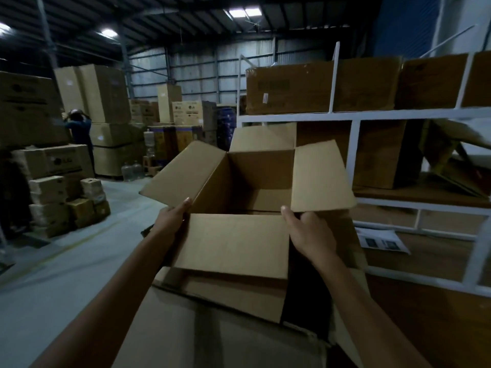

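Open cardboard box at centre, all four flaps folded outward, inside bare and brown. Held at its near corners between both hands, in front of the chest, just left of a white rack.

Left hand at the near left corner, under the left flap: one straight digit laid up along the outer wall, touching it; remaining fingers hidden behind the near flap, so grip there impossible to judge.

Right hand at the near right corner: thumb on the top edge of the near flap, fingers curled over the corner below the right flap, gripping the cardboard.

Below the box, a flattened sheet of cardboard lying on a larger carton.

On the rack, closed brown boxes across the upper levels, plus a printed sheet on a low shelf. Across the grey floor, tall stacks of cartons, with a person in a dark top standing against them, arms raised to head.
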The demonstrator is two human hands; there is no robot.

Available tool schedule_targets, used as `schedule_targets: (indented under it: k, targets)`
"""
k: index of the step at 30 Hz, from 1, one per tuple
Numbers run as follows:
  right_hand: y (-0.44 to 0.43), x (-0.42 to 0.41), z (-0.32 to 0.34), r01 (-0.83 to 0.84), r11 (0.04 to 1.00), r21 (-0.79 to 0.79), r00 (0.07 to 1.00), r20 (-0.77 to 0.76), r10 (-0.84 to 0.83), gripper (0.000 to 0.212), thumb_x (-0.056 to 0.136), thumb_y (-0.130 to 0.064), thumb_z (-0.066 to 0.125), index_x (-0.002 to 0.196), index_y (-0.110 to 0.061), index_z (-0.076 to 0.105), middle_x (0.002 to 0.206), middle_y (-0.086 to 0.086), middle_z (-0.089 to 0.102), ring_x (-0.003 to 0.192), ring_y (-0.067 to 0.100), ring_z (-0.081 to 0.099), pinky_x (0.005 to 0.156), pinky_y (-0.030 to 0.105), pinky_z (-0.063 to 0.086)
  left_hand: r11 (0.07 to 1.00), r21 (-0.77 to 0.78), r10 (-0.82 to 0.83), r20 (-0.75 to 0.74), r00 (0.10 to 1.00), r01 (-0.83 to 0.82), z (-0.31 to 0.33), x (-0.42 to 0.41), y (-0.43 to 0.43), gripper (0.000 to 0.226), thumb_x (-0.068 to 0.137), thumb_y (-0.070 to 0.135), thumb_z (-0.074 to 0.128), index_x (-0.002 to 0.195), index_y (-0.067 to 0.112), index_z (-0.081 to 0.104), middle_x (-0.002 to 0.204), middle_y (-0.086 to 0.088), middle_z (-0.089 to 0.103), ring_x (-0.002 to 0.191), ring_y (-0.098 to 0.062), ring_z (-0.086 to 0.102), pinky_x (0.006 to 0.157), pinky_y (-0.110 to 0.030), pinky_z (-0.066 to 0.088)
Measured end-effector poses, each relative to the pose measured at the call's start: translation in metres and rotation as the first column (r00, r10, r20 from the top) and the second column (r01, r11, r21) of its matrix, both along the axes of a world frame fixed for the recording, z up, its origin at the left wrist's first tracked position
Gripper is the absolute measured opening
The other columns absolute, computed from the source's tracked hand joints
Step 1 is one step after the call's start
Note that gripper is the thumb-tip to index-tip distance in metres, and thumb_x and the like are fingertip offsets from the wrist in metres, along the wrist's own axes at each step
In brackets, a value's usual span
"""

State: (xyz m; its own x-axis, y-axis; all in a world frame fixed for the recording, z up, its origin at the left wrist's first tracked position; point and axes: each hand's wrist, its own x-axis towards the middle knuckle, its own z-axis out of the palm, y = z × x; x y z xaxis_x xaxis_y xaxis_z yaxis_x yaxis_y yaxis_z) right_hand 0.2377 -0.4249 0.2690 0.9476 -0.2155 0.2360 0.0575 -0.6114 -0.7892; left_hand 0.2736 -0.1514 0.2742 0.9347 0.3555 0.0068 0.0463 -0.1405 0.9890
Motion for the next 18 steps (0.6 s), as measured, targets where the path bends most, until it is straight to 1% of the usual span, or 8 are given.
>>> schedule_targets:
  k: [3,5,8,10,12,14,16,18]
  targets:
    - [0.002,-0.002,-0.005,0.001,0.999,-0.034,0.999,-0.036,-0.002,0.049,0.092,-0.062,0.047,0.081,-0.018,0.063,0.081,0.001,0.065,0.076,0.019,0.061,0.067,0.032,0.046,0.998,0.051,-0.030,-0.028,0.999,0.031,-0.001,0.008,0.011,0.043,0.094,0.046,0.059,0.105,0.004,0.065,0.104,-0.018,0.068,0.097,-0.031,0.064,0.092,-0.046,0.049]
    - [0.003,-0.006,-0.008,0.011,1.000,0.000,1.000,-0.028,-0.011,0.047,0.088,-0.063,0.053,0.080,-0.018,0.065,0.079,0.000,0.066,0.076,0.020,0.063,0.072,0.035,0.052,0.983,0.152,-0.094,-0.054,0.994,0.102,0.002,0.012,0.017,0.038,0.096,0.041,0.057,0.097,0.004,0.066,0.095,-0.018,0.068,0.087,-0.029,0.065,0.082,-0.040,0.052]
    - [0.006,-0.017,-0.005,0.091,0.996,0.011,0.995,0.027,-0.091,0.049,0.087,-0.053,0.062,0.055,-0.019,0.049,0.051,-0.005,0.048,0.053,0.017,0.051,0.056,0.029,0.038,0.915,0.352,-0.172,-0.107,0.979,0.199,0.006,0.016,0.025,0.031,0.097,0.032,0.058,0.090,0.003,0.067,0.082,-0.014,0.064,0.072,-0.022,0.059,0.064,-0.030,0.046]
    - [0.011,-0.025,-0.002,0.201,0.979,-0.028,0.977,0.077,-0.199,0.051,0.089,-0.047,0.064,0.050,-0.019,0.047,0.046,-0.005,0.043,0.046,0.015,0.045,0.053,0.028,0.034,0.871,0.429,-0.213,-0.109,0.971,0.239,0.009,0.019,0.033,0.026,0.094,0.029,0.064,0.087,0.004,0.068,0.084,-0.012,0.066,0.071,-0.021,0.062,0.061,-0.029,0.049]
    - [0.021,-0.035,0.001,0.253,0.965,-0.065,0.958,0.154,-0.241,0.043,0.090,-0.046,0.062,0.058,-0.018,0.060,0.053,-0.004,0.058,0.051,0.013,0.058,0.059,0.030,0.050,0.790,0.554,-0.282,-0.054,0.958,0.264,0.011,0.018,0.041,0.028,0.093,0.029,0.065,0.077,0.006,0.068,0.072,-0.008,0.069,0.062,-0.016,0.066,0.055,-0.025,0.050]
    - [0.039,-0.047,0.005,0.208,0.977,-0.040,0.956,0.219,-0.194,0.035,0.092,-0.048,0.060,0.072,-0.021,0.068,0.067,-0.003,0.069,0.062,0.012,0.067,0.068,0.037,0.059,0.657,0.721,-0.387,0.076,0.919,0.217,0.011,0.015,0.045,0.033,0.095,0.031,0.062,0.072,0.008,0.069,0.063,-0.004,0.068,0.055,-0.014,0.065,0.052,-0.022,0.047]
    - [0.059,-0.058,0.010,0.082,0.997,0.016,0.971,0.222,-0.083,0.030,0.092,-0.051,0.058,0.081,-0.025,0.068,0.076,-0.006,0.070,0.068,0.008,0.069,0.068,0.033,0.060,0.599,0.768,-0.555,0.194,0.809,0.227,0.013,0.005,0.043,0.033,0.097,0.034,0.056,0.076,0.012,0.069,0.068,-0.004,0.068,0.062,-0.018,0.066,0.054,-0.025,0.049]
    - [0.078,-0.061,0.013,-0.072,0.995,-0.073,0.984,0.156,0.082,0.016,0.092,-0.050,0.059,0.098,-0.036,0.065,0.092,-0.017,0.067,0.080,0.001,0.066,0.071,0.026,0.057,0.524,0.764,-0.709,0.146,0.690,0.377,0.012,-0.001,0.036,0.030,0.099,0.036,0.052,0.082,0.018,0.068,0.071,0.002,0.066,0.063,-0.007,0.064,0.054,-0.021,0.050]
